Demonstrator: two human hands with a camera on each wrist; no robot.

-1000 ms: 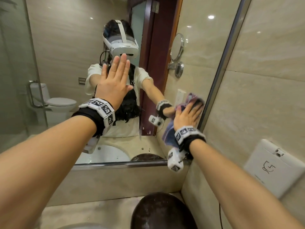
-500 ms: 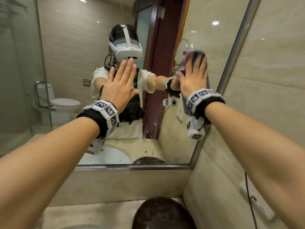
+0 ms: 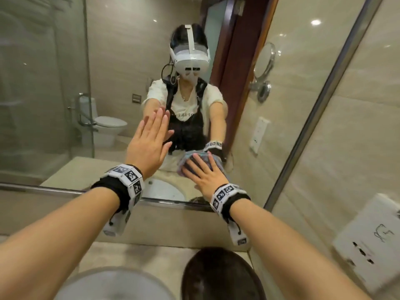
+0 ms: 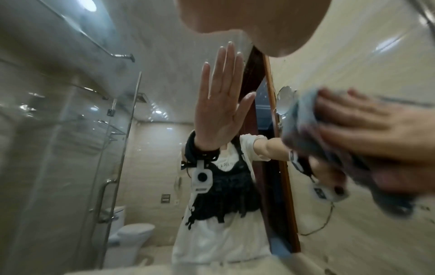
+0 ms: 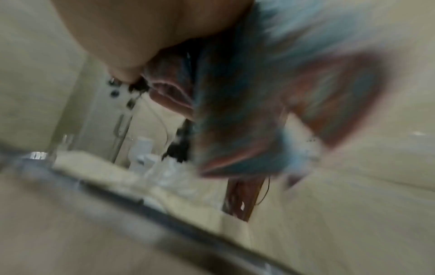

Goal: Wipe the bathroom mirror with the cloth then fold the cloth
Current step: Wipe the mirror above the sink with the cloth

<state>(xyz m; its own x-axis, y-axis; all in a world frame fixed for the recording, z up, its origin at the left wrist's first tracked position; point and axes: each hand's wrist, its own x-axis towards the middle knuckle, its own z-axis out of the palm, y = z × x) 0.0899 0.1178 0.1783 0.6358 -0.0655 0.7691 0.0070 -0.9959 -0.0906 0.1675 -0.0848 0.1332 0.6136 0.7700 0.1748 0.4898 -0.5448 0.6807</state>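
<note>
While the big bathroom mirror (image 3: 121,61) filled the wall above the bench (image 3: 151,260), both of the person's arms reached out to it. Against the glass near the mirror's lower edge, the right hand (image 3: 204,177) lay flat with its fingers (image 3: 195,164) spread straight over a bunched blue and pink cloth (image 3: 190,158), pressing it to the mirror; that grip was not closed round the cloth, only laid on it. Higher up the mirror and beside the cloth, the left hand (image 3: 149,141) stood upright, palm to the glass, fingers straight and together, holding nothing. Below the mirror's metal frame (image 3: 65,191) a dark round bowl (image 3: 218,276) sat on the bench. The right wrist view was too smeared to add more than the cloth's colours.
</note>
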